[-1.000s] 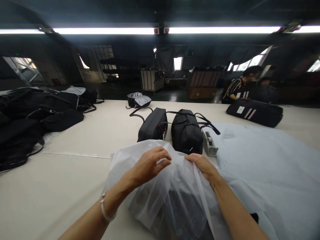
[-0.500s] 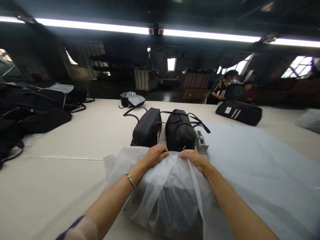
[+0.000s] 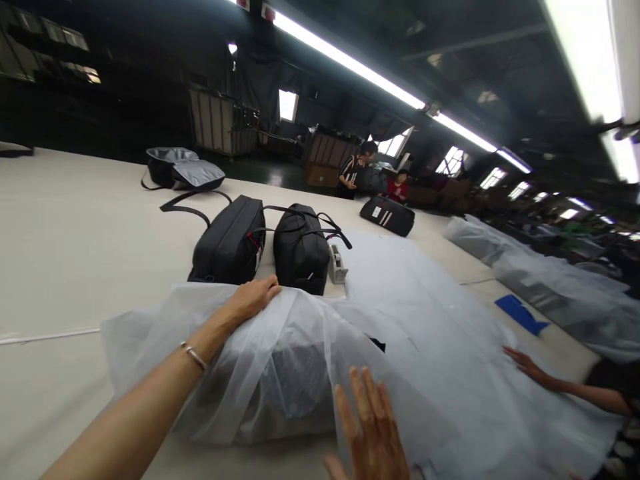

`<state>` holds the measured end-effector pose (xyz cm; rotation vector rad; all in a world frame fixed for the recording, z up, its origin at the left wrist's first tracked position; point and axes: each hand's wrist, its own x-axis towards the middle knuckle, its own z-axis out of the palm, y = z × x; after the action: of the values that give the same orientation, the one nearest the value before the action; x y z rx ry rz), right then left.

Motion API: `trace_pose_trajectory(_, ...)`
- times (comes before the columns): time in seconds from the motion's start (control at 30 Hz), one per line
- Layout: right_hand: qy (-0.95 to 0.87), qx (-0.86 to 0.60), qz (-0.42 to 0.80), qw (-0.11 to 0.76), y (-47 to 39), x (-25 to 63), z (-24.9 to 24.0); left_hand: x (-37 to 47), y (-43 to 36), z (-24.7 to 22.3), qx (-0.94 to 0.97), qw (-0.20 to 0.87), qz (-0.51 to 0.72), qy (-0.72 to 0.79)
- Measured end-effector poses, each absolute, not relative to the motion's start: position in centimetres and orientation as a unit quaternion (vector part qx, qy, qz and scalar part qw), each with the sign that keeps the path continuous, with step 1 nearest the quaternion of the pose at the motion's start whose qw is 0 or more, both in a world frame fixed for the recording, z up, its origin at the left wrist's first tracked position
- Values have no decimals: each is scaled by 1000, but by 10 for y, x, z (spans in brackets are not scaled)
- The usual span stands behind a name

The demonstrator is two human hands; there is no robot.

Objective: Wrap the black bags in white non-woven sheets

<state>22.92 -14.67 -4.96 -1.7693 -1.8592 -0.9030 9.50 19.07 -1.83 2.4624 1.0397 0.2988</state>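
A translucent plastic bag with a dark item inside lies on the table in front of me. My left hand is closed on its upper edge, fingers wrapped over the plastic. Fingers spread, my right hand is over the bag's right side and holds nothing. Just beyond the bag stand two black bags, one on the left and one on the right, their straps looping on top. Beside the right one is a grey tape dispenser.
Plastic sheeting covers the table's right part, with another person's hand on it. Farther out are a blue piece, wrapped items, a striped black bag and an open silver-lined bag. Two people stand across the table.
The view has swung right and tilted. My right hand has let go of the plastic's upper edge and moved down and right, fingers spread. Another person's hand has come into view.
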Motion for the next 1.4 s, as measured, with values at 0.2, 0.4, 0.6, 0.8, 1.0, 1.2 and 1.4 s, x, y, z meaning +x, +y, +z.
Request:
trace_pose_trajectory(0.2,-629,-689,-248,260,-135,283,-65,85,182,-5,899,229,85,363)
trace_pose_trajectory(0.4,-673,-652,-85,339,-156,294,-12,48,152,8,898,250,82,351)
trace_pose_trajectory(0.6,-526,-725,371,245,-151,344,97,45,157,0,887,290,106,343)
trace_pose_trajectory(0.8,-426,-857,246,151,-42,427,142,67,174,-7,869,315,173,339)
trace_pose_trajectory(1.0,-626,-705,-222,250,-5,309,169,73,181,-13,871,299,186,343)
trace_pose_trajectory(1.2,-748,-593,-5,298,58,210,31,73,174,-10,893,232,214,320)
trace_pose_trajectory(1.4,-622,-691,209,302,88,233,-19,46,190,10,925,108,163,325)
